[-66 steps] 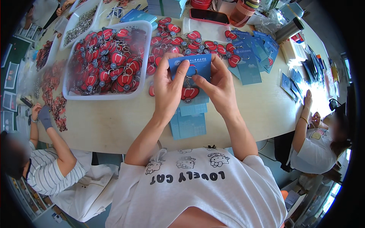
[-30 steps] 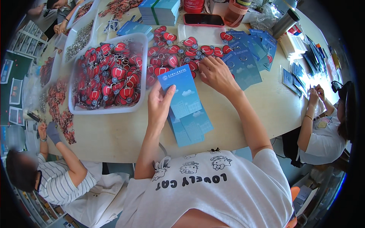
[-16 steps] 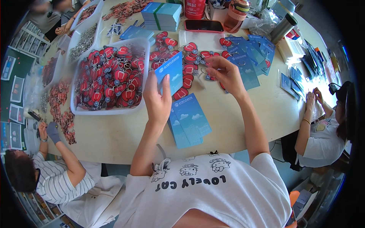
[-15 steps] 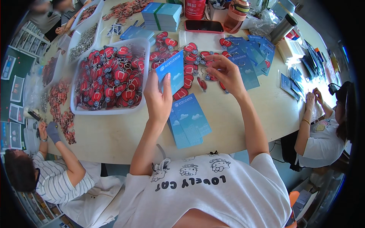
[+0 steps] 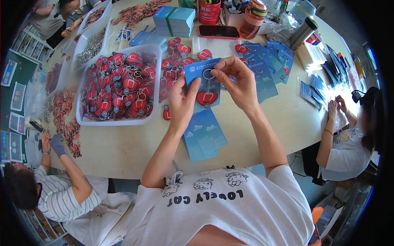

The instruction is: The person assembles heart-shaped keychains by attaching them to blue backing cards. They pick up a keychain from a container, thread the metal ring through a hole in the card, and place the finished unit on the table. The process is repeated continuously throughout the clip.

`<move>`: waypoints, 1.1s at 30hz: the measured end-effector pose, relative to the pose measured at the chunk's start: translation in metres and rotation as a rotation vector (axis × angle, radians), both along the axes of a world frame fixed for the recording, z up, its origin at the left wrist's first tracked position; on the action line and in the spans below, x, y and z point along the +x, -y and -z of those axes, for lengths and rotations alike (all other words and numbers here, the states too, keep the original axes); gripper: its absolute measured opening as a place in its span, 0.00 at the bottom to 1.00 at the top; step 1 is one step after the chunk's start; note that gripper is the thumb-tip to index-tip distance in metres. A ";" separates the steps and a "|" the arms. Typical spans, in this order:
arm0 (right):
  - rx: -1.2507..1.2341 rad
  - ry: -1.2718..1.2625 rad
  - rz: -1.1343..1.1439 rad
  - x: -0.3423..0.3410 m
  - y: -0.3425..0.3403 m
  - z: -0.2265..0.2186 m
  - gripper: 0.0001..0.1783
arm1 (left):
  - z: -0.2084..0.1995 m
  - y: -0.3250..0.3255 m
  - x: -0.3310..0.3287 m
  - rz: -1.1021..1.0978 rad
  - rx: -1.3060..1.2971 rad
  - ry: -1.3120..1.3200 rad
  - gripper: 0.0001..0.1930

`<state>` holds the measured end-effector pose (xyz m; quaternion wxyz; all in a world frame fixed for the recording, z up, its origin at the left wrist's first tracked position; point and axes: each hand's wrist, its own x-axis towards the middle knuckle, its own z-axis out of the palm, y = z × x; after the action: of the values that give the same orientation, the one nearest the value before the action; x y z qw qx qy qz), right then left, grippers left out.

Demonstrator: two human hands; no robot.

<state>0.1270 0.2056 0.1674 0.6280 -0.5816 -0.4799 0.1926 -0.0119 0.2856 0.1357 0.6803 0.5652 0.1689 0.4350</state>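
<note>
My left hand [image 5: 183, 100] grips a blue card [image 5: 198, 69] by its left edge, thumb across the front. Against the card's face, my right hand [image 5: 239, 82] pinches the metal ring of a keychain [image 5: 206, 98], whose red heart-like charm hangs over the card's lower part. Below them, several more blue cards [image 5: 204, 133] with white clouds lie overlapped on the table. Loose red keychains [image 5: 170, 63] are spread beyond my hands. To the left, a white plastic bin [image 5: 119, 121] is heaped with the same red keychains [image 5: 123, 88].
A banded stack of cards [image 5: 174, 20], a phone [image 5: 218, 32], a drink bottle [image 5: 253, 18] and a steel flask [image 5: 303, 33] stand or lie at the back. Fanned cards [image 5: 262, 69] with keychains lie right. Co-workers sit left and right; another bin [image 5: 88, 47] holds metal rings.
My right hand has moved left with the keychain, bringing its ring to the card. The card in my left hand has shifted right and now faces up more squarely.
</note>
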 end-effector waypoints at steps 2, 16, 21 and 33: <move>0.046 0.007 0.034 -0.005 -0.001 0.002 0.08 | -0.002 0.003 -0.001 0.014 -0.046 0.016 0.12; 0.013 -0.118 0.146 -0.034 -0.003 -0.001 0.19 | -0.007 0.012 -0.003 -0.081 -0.159 0.173 0.11; -0.063 -0.016 0.123 -0.033 -0.006 0.005 0.14 | 0.003 0.007 -0.001 -0.083 -0.125 0.079 0.12; 0.018 -0.073 0.082 -0.042 -0.002 0.017 0.18 | -0.001 0.008 -0.007 -0.113 -0.109 0.042 0.10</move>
<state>0.0853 0.2075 0.1500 0.6578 -0.5875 -0.4340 0.1835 -0.0187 0.2780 0.1372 0.6879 0.5074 0.2095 0.4748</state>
